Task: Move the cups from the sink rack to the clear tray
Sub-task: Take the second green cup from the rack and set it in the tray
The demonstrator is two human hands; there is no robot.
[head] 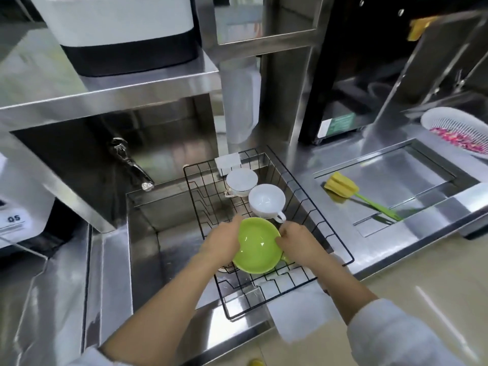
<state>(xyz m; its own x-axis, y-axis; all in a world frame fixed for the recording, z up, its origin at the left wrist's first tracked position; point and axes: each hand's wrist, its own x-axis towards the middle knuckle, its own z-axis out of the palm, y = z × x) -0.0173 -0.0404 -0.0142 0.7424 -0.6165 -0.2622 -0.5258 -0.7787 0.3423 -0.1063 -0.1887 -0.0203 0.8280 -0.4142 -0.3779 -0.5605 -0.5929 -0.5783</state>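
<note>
Between hands: green cup point(257, 245), in sink rack point(340, 249).
Left hand point(223, 240): clasps left rim.
Right hand point(298, 243): clasps right rim, handle side.
Nearer: neither.

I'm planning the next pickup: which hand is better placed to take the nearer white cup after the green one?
Right, probably. The right hand sits just below the white cup, whose handle points toward it. The left hand is across the green cup, farther from it.
</note>
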